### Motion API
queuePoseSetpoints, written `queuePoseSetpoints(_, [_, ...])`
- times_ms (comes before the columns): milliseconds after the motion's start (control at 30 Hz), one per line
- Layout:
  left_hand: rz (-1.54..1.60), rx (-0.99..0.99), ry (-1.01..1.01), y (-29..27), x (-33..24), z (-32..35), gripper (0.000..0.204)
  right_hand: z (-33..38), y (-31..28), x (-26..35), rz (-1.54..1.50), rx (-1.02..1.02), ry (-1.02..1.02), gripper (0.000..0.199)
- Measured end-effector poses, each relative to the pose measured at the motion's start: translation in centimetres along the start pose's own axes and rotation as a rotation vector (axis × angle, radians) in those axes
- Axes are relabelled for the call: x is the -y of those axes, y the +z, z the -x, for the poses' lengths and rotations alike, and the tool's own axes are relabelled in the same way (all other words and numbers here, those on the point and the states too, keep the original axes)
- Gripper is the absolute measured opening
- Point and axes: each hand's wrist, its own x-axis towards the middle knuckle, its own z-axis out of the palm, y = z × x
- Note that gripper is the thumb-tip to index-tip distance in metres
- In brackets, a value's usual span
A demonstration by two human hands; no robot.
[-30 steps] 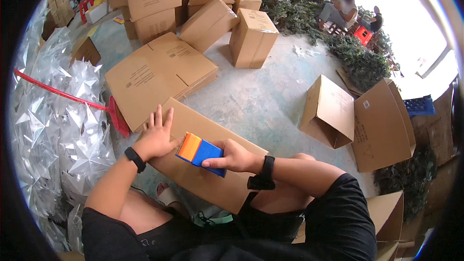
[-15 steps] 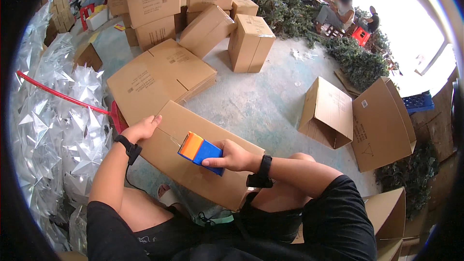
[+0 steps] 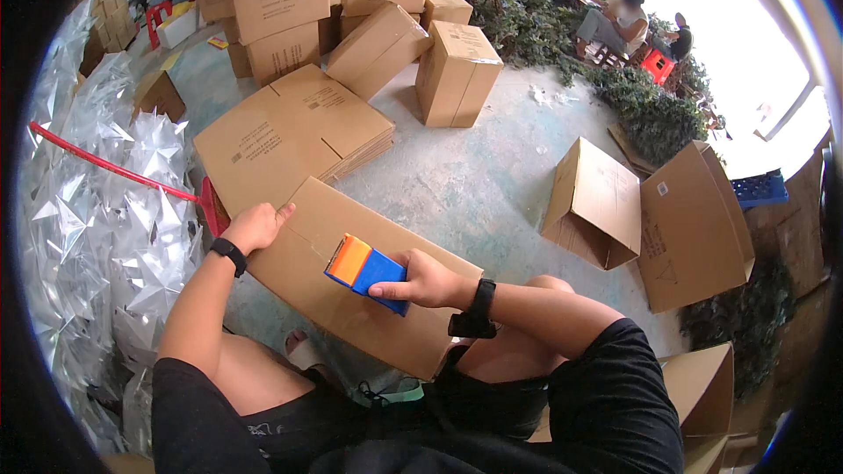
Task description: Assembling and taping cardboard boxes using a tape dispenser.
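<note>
A long brown cardboard box [image 3: 386, 234] lies slantwise before me, its near end by my knees. At its far left end my left hand [image 3: 256, 227] grips the edge, thumb on the top face and the other fingers mostly hidden. My right hand [image 3: 428, 280] is wrapped around a blue and orange tape dispenser [image 3: 367, 270], held at the middle of the box. The dispenser's orange end points left, toward a seam along the top. Whether it touches the cardboard, I cannot tell.
Flattened cartons [image 3: 285, 127] lie stacked just beyond the box. Left are a red-handled tool [image 3: 114, 168] and clear-wrapped silver stars [image 3: 66, 228]. Closed cartons [image 3: 281, 9] pile up behind. Open cartons [image 3: 606, 202] stand right. A person [image 3: 612, 26] sits far off beside green foliage [image 3: 500, 0].
My left hand has shifted slightly left and its wrist has turned. The box's far end has moved a little away. My right hand keeps its hold on the dispenser, almost still.
</note>
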Motion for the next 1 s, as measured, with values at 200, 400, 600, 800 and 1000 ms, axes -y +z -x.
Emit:
queuePoseSetpoints(200, [0.055,-0.020,0.069,-0.1,0.5,-0.1,0.074,0.0,0.1,-0.2,-0.009,0.001,-0.002,0.047])
queuePoseSetpoints(400, [0.011,-0.054,0.092,0.0,0.5,0.1,0.067,0.0,0.1,-0.1,-0.031,-0.002,-0.026,0.046])
queuePoseSetpoints(600, [0.156,-0.356,0.208,-2.4,-4.3,2.9,0.062,-0.1,0.3,-0.2,-0.048,0.006,0.015,0.045])
queuePoseSetpoints(800, [0.912,0.255,0.149,-6.0,-7.5,5.6,0.062,0.0,0.0,-0.4,-0.088,0.029,0.016,0.044])
queuePoseSetpoints(1000, [1.081,0.498,0.254,-7.4,-7.9,6.7,0.031,-0.1,0.1,0.1,-0.046,0.021,0.022,0.044])
